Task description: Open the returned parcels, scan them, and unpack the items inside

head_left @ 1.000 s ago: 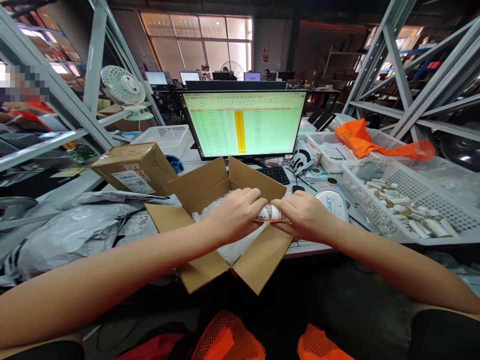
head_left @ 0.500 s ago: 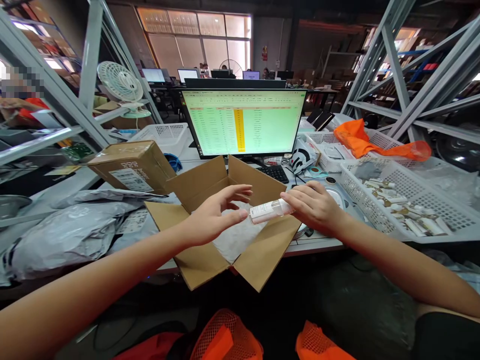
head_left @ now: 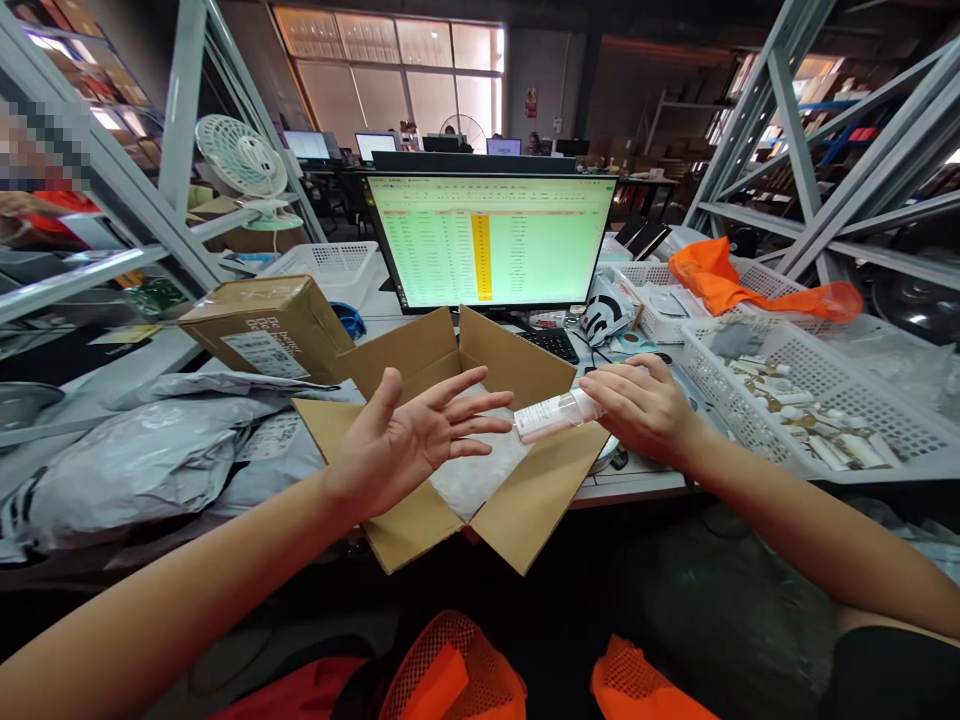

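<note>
My right hand [head_left: 637, 408] grips a small white bottle [head_left: 546, 417] by its clear-capped end. The bottle lies nearly level, its printed label showing and its base pointing left toward my other hand. Palm up and fingers spread, my left hand [head_left: 420, 437] holds nothing; its fingertips are close to the bottle's base. Below both hands stands a cardboard box [head_left: 517, 515] with its flaps folded out. White wrapping material [head_left: 480, 480] shows inside the box, partly covered by my left hand.
A monitor [head_left: 495, 245] and a keyboard [head_left: 551, 344] stand behind the box. At left are a closed carton [head_left: 262, 325] and grey plastic parcels [head_left: 150, 470]. A white basket [head_left: 787, 400] of small bottles stands at right, near orange cloth [head_left: 750, 285]. Metal rack posts rise on both sides.
My left hand has turned palm up and spread its fingers. The right hand, still holding the bottle, has shifted slightly to the right.
</note>
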A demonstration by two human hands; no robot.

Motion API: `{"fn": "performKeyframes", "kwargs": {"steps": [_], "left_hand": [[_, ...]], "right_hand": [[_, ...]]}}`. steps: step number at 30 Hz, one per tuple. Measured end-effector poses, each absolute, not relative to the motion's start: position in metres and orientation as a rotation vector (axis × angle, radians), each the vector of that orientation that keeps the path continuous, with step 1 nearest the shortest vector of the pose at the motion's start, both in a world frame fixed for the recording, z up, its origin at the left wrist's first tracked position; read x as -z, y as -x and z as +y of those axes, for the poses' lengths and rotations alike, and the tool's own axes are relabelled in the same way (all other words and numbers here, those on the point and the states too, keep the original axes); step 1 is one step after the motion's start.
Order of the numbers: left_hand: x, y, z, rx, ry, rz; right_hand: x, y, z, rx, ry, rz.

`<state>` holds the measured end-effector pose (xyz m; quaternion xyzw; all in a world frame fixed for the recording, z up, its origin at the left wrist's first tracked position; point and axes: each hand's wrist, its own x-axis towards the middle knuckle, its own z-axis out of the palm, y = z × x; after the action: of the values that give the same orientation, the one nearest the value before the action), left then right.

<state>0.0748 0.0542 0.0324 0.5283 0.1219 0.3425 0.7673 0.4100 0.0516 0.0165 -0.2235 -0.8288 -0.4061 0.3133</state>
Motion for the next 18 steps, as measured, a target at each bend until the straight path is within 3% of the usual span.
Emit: {"fn": "performKeyframes", "kwargs": {"steps": [18], "left_hand": [[-0.036, -0.060, 0.039, -0.798, -1.117, 0.253]], "right_hand": [[-0.017, -0.426, 0.039, 1.087, 0.697, -2.200]]}}
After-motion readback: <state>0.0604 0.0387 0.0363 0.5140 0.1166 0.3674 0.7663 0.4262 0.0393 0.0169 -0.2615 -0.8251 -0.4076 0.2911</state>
